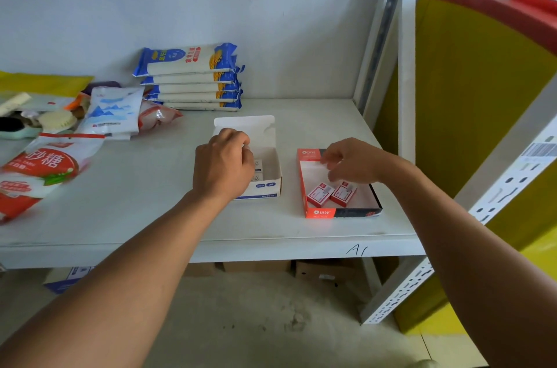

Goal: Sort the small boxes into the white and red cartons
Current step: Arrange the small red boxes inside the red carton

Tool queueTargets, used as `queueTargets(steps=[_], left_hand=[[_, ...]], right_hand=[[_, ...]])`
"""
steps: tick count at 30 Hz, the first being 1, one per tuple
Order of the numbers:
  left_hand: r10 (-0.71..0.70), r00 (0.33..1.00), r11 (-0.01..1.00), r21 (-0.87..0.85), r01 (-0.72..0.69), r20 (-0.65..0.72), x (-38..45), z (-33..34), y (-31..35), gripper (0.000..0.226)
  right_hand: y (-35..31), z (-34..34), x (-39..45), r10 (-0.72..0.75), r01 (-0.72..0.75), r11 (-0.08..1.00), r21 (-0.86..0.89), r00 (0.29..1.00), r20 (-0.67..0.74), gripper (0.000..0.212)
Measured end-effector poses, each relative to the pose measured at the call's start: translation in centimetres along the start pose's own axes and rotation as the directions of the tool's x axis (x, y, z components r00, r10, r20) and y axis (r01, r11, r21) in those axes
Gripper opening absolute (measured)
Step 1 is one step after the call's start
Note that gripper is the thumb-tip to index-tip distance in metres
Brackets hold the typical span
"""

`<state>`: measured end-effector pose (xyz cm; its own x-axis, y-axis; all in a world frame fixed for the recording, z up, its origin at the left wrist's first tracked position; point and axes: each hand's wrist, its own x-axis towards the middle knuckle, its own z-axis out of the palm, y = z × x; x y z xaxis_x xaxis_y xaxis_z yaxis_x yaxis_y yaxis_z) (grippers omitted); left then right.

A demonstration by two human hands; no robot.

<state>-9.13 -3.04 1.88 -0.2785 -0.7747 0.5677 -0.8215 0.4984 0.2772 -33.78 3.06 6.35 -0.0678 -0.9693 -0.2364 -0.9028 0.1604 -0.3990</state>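
An open white carton [272, 162] sits mid-shelf with its lid flap up. My left hand [221, 164] reaches into its left side, fingers curled over small white boxes [258, 169]; whether it grips one is hidden. To the right lies an open red carton [325, 212] holding two small red boxes [331, 194] side by side near its front. My right hand [352, 161] hovers over the back half of the red carton, fingers loosely spread and bent, with nothing visible in them.
The white shelf [168, 211] carries a sugar bag [45, 165] at the left, a white and blue pouch [113, 110], and stacked blue noodle packs [193, 78] at the back. A slotted shelf post [497, 187] and a yellow panel [470, 90] stand to the right.
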Motion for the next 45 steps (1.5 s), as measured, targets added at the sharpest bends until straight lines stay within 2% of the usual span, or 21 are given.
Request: queueTargets(steps=[2, 4, 7, 12, 17, 20, 31, 39, 42, 45], left_hand=[[-0.004, 1.000, 1.000, -0.001, 0.004, 0.001, 0.1, 0.0, 0.1, 0.020], [-0.009, 1.000, 1.000, -0.006, 0.009, 0.008, 0.1, 0.1, 0.3, 0.020], [-0.004, 1.000, 1.000, -0.010, 0.005, 0.013, 0.2, 0.1, 0.6, 0.022], [0.004, 1.000, 1.000, -0.016, -0.004, 0.013, 0.3, 0.0, 1.1, 0.026], [0.004, 1.000, 0.999, -0.033, -0.003, 0.024, 0.1, 0.2, 1.7, 0.028], [0.002, 0.999, 0.998, -0.058, 0.001, 0.053, -0.1, 0.2, 2.3, 0.022], [0.103, 0.986, 0.990, -0.107, -0.089, 0.131, -0.2, -0.2, 3.6, 0.017], [0.182, 0.968, 0.980, -0.109, -0.165, 0.172, -0.1, 0.8, 3.8, 0.021], [0.176, 0.966, 0.982, -0.108, -0.158, 0.187, -0.2, 0.8, 3.8, 0.021], [0.166, 0.962, 0.984, -0.106, -0.146, 0.216, 0.0, 1.2, 3.6, 0.020]], right_hand=[[0.3, 0.3, 0.0, -0.052, 0.054, 0.998, -0.018, 0.993, 0.108, 0.056], [0.5, 0.9, -0.1, -0.090, 0.101, 0.993, -0.065, 0.983, 0.157, 0.060], [0.7, 1.6, -0.1, -0.106, 0.119, 0.988, -0.101, 0.986, 0.127, 0.056], [0.6, 1.9, -0.1, -0.105, 0.111, 0.992, -0.056, 0.989, 0.105, 0.045], [0.7, 2.6, -0.3, -0.134, 0.136, 0.990, -0.032, 0.989, 0.065, 0.046], [0.3, 2.9, -0.5, -0.156, 0.158, 0.987, -0.040, 0.986, 0.052, 0.045], [-1.4, 3.9, -0.5, -0.245, 0.247, 0.968, -0.042, 0.968, 0.045, 0.043], [-0.8, 4.4, 0.7, -0.141, 0.128, 0.986, -0.105, 0.982, -0.129, 0.038], [-0.6, 4.6, 1.0, -0.108, 0.099, 0.993, -0.062, 0.983, -0.150, 0.036], [-0.5, 4.5, 1.3, -0.097, 0.094, 0.995, -0.034, 0.989, -0.113, 0.032]])
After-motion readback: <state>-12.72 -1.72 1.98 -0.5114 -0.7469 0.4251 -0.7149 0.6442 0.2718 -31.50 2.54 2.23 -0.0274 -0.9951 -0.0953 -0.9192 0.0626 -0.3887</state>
